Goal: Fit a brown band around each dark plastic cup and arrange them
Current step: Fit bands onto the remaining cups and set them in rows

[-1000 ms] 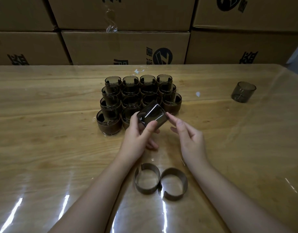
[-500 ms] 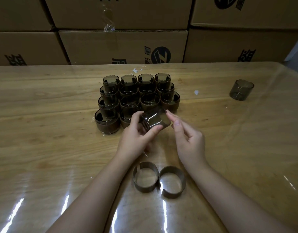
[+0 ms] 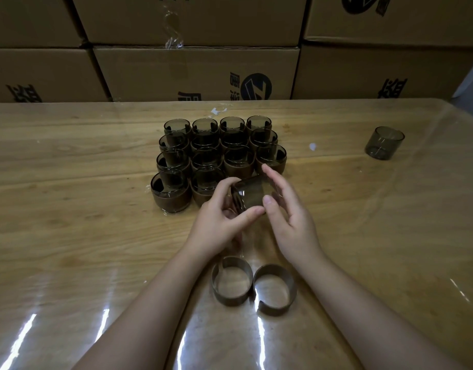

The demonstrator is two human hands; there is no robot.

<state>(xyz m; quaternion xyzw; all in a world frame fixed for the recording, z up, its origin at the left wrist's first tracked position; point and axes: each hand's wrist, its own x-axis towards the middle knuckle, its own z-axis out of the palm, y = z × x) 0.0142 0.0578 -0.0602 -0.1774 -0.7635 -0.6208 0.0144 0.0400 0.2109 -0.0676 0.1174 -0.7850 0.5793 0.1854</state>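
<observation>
A dark see-through plastic cup [image 3: 250, 194] lies tilted on its side just above the table, with no band on it. My left hand [image 3: 219, 222] grips it between thumb and fingers. My right hand [image 3: 291, 214] holds its right end, thumb on the near side and fingers over the rim. Behind the hands stands a block of several banded cups [image 3: 216, 156] in rows. Two loose brown split bands [image 3: 232, 285] [image 3: 276, 289] stand side by side on the table between my forearms.
One more bare dark cup [image 3: 384, 143] stands alone at the far right of the wooden table [image 3: 69, 222]. Stacked cardboard boxes [image 3: 198, 73] wall off the table's far edge. Small white scraps [image 3: 312, 147] lie near the cup block.
The cup has come lower and toward me in my left hand. My right hand has moved in from beside it and now holds its right end.
</observation>
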